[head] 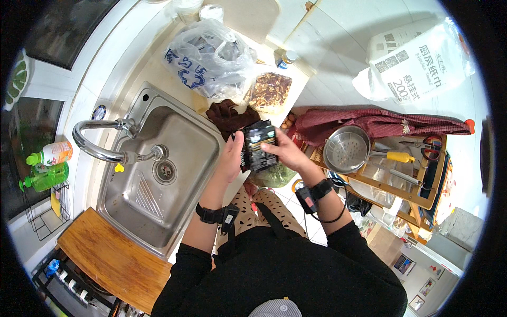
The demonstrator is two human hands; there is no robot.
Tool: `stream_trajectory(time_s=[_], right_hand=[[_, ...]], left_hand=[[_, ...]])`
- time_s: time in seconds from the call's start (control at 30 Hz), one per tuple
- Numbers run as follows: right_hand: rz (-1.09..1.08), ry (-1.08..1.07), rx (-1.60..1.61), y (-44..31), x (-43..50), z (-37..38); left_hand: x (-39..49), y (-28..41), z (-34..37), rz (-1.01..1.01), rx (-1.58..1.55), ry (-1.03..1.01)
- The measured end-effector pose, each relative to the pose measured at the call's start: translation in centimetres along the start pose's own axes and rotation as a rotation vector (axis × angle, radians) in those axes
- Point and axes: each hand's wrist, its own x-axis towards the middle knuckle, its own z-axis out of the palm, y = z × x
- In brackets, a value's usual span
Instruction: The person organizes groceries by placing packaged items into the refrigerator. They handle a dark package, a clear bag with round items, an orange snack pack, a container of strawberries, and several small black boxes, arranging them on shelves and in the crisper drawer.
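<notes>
Between my two hands is a stack of small black packets [260, 146], held in front of my body beside the sink. My left hand [233, 154] grips its left edge, with the thumb along the side. Across the right side lies my right hand [286, 149], its thumb on the front of the packets. Just behind the packets a dark brown cloth [227, 115] lies crumpled on the counter. Beyond it sits a clear packet of shelled nuts or dried fruit [271, 92]. What the packets contain cannot be seen.
A steel sink [186, 130] with a curved faucet [85, 138] lies at left, a wooden board [115, 257] at its near end. A tied plastic bag [214, 59] and a capped bottle [287, 59] stand behind. At right, a wooden rack [400, 192] holds a steel strainer [347, 149] and scissors [431, 148].
</notes>
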Motion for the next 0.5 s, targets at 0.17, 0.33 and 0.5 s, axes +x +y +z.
stream_trajectory(time_s=[0.17, 0.33, 0.5], right_hand=[[-0.041, 0.064, -0.371, 1.2, 0.4, 4.4], [0.257, -0.113, 0.319, 0.0, -0.7, 5.6], [0.229, -0.134, 0.200, -0.9, 1.2, 6.4]], left_hand=[[-0.9, -0.6, -0.4, -0.020, 0.222, 0.116], [-1.5, 0.8, -3.2, -0.115, 0.137, 0.027], [-1.7, 0.9, -4.7, -0.098, 0.148, 0.144]])
